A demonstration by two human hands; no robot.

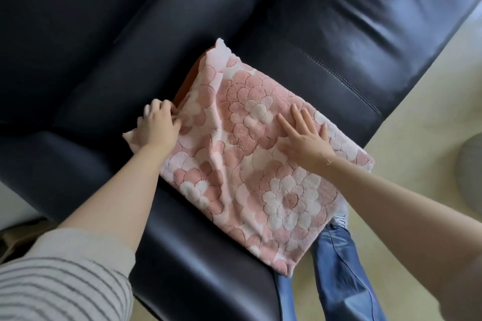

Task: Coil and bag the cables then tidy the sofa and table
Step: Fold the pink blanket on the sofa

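A pink and white flower-patterned blanket (250, 164) lies spread on the seat of a black leather sofa (109, 41), its near corner hanging over the sofa's front edge above the person's legs. The fabric is rumpled, with a long fold running from its far corner down toward the near left. Under the far left edge of the blanket a strip of something orange-brown (188, 81) shows, too covered to identify. The left hand (157, 128) is at the blanket's left edge, its fingers (152, 108) curled and grasping a bunch of the fabric there, with a small flap of cloth sticking out beyond the hand. The right hand (305, 138) lies flat on the middle of the blanket, fingers straight and spread, pressing down and gripping nothing. The left forearm crosses the sofa's padded armrest, and a grey striped sleeve (60, 281) fills the near left corner. Blue jeans (339, 276) and a light shoe show below the hanging corner of the blanket, standing on a pale floor (417, 122) to the right of the sofa. At the right edge a round grey object (472, 172) sits on the floor, only partly in view.
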